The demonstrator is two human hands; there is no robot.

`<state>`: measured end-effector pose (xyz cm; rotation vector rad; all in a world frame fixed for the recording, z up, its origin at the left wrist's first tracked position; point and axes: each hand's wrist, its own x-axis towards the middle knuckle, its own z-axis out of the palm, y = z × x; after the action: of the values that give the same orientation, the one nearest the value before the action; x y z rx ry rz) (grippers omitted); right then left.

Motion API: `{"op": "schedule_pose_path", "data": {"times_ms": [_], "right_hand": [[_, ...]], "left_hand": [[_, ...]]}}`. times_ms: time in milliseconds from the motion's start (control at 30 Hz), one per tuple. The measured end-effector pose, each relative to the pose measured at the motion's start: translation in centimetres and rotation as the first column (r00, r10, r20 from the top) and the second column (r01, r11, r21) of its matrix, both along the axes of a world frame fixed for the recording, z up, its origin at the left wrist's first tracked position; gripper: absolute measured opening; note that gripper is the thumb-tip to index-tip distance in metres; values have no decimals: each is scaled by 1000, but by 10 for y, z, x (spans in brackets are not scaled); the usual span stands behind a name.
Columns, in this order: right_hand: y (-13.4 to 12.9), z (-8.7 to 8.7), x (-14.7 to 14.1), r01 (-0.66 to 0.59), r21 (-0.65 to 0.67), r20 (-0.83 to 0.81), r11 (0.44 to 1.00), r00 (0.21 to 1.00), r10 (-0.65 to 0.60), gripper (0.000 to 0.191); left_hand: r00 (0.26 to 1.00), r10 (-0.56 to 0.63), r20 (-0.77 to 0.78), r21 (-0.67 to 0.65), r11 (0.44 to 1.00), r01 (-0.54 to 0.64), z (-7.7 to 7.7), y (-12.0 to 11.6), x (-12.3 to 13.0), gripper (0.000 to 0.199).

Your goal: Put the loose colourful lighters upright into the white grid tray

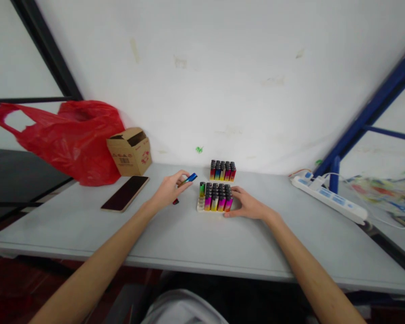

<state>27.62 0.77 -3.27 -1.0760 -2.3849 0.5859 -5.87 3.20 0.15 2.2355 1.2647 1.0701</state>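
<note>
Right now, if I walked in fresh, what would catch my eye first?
Probably the big red plastic bag at the left end of the table, beside a cardboard box. Next, the colourful lighters standing upright in a pale tray near the middle, the right hand spread at its right side. Just left of it, the left hand holds a blue-ended lighter.

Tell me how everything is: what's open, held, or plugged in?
Blue lighter: tilted, held in left hand
Tray: partly filled, gaps in left column
Right hand: spread at tray's right side
Back lighters: upright, in rows
Cardboard box: open on top
Red bag: crumpled
Phone: screen dark
Power strip: plug inserted, power unclear
</note>
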Motion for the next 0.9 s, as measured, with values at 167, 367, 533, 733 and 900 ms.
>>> {"op": "schedule_pose_path", "data": {"times_ms": [167,367,533,733,900], "right_hand": [[-1,1,-1,10,-15,5,1000,1000,-10,82],[-2,2,-2,8,-6,5,1000,1000,-8,83],[0,1,-1,8,-3,22,1000,1000,-8,83],[-1,2,-2,1,-10,11,1000,1000,-1,81],[-2,3,-2,9,-18,6,1000,1000,-9,83]], "left_hand": [[955,-19,295,-205,975,82,3,-7,12,49],[805,22,593,-418,863,284,1,-13,20,47],[699,33,715,-450,786,423,0,-15,19,54],[656,35,754,-468,728,500,-1,-18,26,43],[745,92,661,-513,780,359,-4,-17,34,48]]}}
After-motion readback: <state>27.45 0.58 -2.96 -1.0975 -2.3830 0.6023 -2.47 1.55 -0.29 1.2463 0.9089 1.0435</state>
